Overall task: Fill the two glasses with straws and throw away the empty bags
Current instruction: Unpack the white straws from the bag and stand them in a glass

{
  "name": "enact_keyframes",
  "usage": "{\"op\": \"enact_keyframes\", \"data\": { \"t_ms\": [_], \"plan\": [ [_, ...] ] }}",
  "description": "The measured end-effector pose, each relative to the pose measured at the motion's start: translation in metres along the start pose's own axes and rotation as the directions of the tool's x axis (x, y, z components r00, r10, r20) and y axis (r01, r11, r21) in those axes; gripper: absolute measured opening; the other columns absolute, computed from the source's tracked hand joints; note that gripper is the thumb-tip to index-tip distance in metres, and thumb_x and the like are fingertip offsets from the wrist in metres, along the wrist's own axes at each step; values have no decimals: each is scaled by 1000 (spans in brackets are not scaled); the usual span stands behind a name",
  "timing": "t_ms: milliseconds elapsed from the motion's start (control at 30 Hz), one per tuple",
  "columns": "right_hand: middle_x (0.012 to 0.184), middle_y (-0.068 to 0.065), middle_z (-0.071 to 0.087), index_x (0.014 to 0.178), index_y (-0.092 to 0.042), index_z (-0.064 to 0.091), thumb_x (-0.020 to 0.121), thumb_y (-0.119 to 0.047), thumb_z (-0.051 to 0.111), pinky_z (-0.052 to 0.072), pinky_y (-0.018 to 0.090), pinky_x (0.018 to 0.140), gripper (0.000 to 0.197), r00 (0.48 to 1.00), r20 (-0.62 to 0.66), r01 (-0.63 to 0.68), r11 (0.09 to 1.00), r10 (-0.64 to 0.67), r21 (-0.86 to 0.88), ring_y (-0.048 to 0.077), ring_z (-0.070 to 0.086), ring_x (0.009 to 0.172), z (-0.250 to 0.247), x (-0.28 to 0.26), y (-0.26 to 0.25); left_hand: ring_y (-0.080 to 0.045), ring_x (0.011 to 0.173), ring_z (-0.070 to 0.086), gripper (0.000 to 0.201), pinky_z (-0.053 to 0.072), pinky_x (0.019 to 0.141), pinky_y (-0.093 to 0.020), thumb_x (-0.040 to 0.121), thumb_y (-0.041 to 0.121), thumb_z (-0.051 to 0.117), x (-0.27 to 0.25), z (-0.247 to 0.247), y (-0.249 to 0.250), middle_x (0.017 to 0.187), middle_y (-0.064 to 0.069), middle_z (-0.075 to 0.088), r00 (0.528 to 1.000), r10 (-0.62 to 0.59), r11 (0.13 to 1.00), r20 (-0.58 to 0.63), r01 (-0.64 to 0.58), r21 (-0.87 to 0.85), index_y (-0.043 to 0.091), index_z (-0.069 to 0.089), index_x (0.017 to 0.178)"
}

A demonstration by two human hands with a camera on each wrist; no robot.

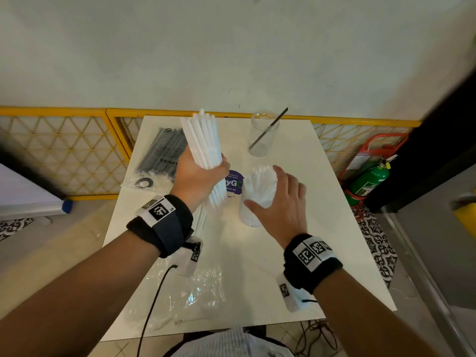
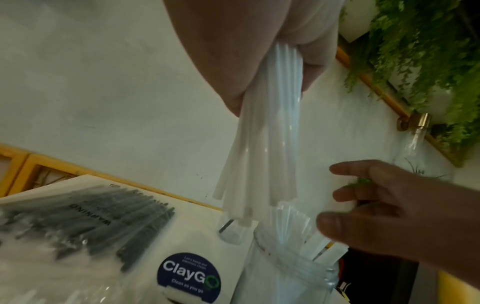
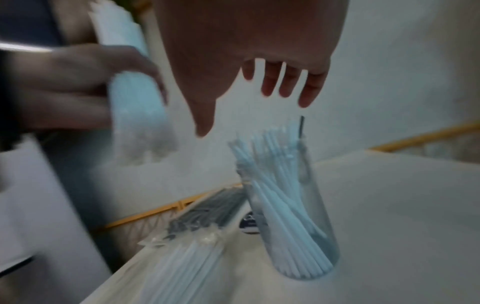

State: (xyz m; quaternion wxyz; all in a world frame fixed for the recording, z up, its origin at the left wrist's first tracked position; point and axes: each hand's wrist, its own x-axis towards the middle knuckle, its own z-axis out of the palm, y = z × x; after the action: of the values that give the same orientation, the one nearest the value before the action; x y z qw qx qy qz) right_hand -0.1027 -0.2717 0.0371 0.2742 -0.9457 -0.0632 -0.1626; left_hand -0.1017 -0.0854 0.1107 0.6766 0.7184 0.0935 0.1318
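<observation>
Straws (image 1: 206,143), white ones, fill your left hand (image 1: 197,180) as a thick bundle, your fingers wrapped tightly round its middle, held tilted above the table (image 1: 322,202) just left of the near glass (image 1: 253,199). That glass stands at the middle of the table and is already crowded with white straws. Your right hand (image 1: 280,202) hovers at its right side with fingers spread and straight, holding nothing; whether it touches the glass is not clear. The far glass (image 1: 262,135) stands near the back edge, well apart from the near one, with a single black straw (image 1: 269,128) leaning in it. A bag of black straws (image 1: 162,153) lies by the left edge at the back, and a crumpled clear bag (image 1: 195,289) lies near the front edge, close to your body. Bare tabletop lies to the right of both glasses and between the near glass and the front edge.

The left wrist view shows what the head view hides: the lower ends of the bundle (image 2: 259,164) hang just above the straws standing in the near glass (image 2: 285,273), and a round blue sticker (image 2: 189,275) on the table reads "ClayGo". The right wrist view, though blurred, shows more white straws (image 3: 182,265) lying flat in plastic beside the near glass (image 3: 293,226).
</observation>
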Motion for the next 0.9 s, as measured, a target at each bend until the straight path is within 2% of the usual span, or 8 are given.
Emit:
{"op": "enact_keyframes", "data": {
  "t_ms": [100, 233, 400, 533, 600, 733, 833, 900],
  "plan": [
    [158, 11, 19, 153, -26, 9, 50, -73, 78, 33, 53, 109, 133, 983, 130, -122, 992, 127, -42, 39, 25, 139, 14, 13, 10, 3, 67, 62, 21, 54, 64, -15, 79, -3, 74, 0, -2, -8, 80, 0, 63, 1000, -9, 1000, -14, 9, 5, 14, 63, 84],
    [163, 13, 2, 153, -34, -1, 49, -83, 69, 28, 58, 113, 135, 955, 273, -83, 987, 118, -138, 43, 14, 145, 35, 31, 14, -5, 75, 65, 19, 54, 66, -17, 79, -2, 75, 1, -3, -19, 83, -4, 66, 998, -28, 999, 50, 27, 38, 1, 65, 94],
    [157, 6, 24, 149, -36, 20, 70, -72, 65, 43, 53, 101, 97, 960, 274, -5, 987, 50, -163, 36, 33, 136, 43, 46, 15, -20, 84, 69, 21, 60, 72, -32, 76, 2, 76, 11, 7, -28, 87, -11, 69, 997, -53, 997, 57, 50, 63, 2, 65, 94],
    [137, 7, 46, 140, -25, 43, 87, -44, 63, 52, 47, 90, 60, 975, 216, -29, 998, 43, -63, 33, 46, 121, 44, 54, 17, -14, 72, 65, 18, 55, 64, -25, 75, -1, 72, 19, 24, -27, 76, -3, 66, 994, -47, 996, 96, 40, 81, 1, 63, 90],
    [131, 10, 50, 136, -21, 49, 89, -34, 62, 51, 44, 92, 50, 980, 191, -48, 999, 46, 4, 34, 49, 119, 43, 56, 19, -19, 77, 67, 25, 57, 67, -30, 71, 10, 74, 25, 33, -30, 81, -7, 67, 993, -55, 995, 103, 47, 87, 3, 63, 93],
    [132, 11, 50, 132, -15, 50, 87, -31, 65, 43, 39, 99, 50, 977, 182, -134, 983, 110, 128, 33, 50, 119, 40, 59, 20, -24, 84, 69, 31, 61, 72, -39, 67, 22, 74, 38, 46, -37, 86, -8, 68, 995, -77, 991, 71, 68, 117, 9, 64, 94],
    [139, 10, 47, 138, -15, 44, 85, -38, 68, 43, 38, 104, 62, 961, 246, -171, 974, 130, 150, 30, 49, 124, 42, 58, 21, -9, 68, 67, 17, 58, 63, -29, 71, 9, 74, 45, 56, -40, 70, 10, 66, 995, -100, 991, 8, 99, 89, 14, 64, 85],
    [137, 12, 51, 137, -15, 44, 86, -34, 67, 45, 37, 99, 59, 959, 243, -189, 969, 148, 157, 32, 53, 120, 42, 59, 22, -5, 62, 64, 18, 53, 58, -23, 73, 4, 74, 49, 60, -41, 72, 6, 65, 992, -120, 992, -35, 121, 33, 10, 64, 86]
  ]
}}
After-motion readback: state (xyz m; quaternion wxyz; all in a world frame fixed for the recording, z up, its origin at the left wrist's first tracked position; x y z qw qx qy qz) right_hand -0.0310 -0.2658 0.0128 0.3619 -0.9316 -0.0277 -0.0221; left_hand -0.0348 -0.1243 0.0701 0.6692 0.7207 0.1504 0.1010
